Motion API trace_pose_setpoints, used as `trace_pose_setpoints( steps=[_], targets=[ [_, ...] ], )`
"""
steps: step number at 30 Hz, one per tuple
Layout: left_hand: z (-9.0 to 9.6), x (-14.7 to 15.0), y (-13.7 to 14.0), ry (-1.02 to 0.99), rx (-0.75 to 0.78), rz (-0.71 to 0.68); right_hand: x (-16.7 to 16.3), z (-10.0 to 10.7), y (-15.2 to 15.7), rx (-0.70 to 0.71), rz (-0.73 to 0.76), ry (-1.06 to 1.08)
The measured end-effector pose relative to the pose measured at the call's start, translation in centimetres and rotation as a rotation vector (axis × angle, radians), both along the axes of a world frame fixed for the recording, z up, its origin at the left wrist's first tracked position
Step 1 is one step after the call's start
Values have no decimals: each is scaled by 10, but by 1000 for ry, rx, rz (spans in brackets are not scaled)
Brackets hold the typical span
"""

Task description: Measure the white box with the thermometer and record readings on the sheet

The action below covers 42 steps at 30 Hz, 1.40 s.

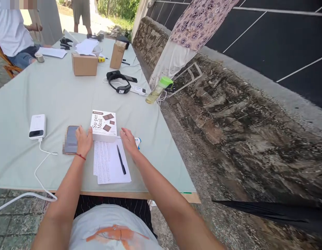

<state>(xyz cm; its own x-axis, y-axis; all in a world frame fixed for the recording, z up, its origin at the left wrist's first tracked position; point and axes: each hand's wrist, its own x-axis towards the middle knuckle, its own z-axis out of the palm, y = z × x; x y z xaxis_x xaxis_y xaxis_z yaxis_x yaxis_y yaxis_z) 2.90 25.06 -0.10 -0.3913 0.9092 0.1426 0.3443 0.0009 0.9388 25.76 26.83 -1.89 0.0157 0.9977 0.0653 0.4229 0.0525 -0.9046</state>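
A white box [103, 125] printed "Su-per Meal" with brown squares sits on the cloth-covered table between my two hands. My left hand [84, 140] is at the box's left side, its thumb by the box edge and its fingers over the right edge of a dark phone-like slab [71, 140]. My right hand [128, 140] is to the right of the box, fingers stretched out and apart from it. A blue-and-white object [137, 141] is partly hidden behind that hand. Below the box lie handwritten sheets [106, 163] with a black pen [121, 159] on top.
A white power bank [37, 126] with a cable lies at left. Farther back are a black headband device [118, 82], a green-lidded bottle [157, 91] near the right edge, a cardboard box [84, 65] and a taller carton [117, 55]. A person [14, 34] sits at far left.
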Motion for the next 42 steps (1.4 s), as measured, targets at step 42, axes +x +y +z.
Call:
trace_pose_setpoints(
  steps=[42],
  targets=[
    [-8, 15, -5, -176, -17, -273, -54, 26, -73, -318, -50, 844]
  ],
)
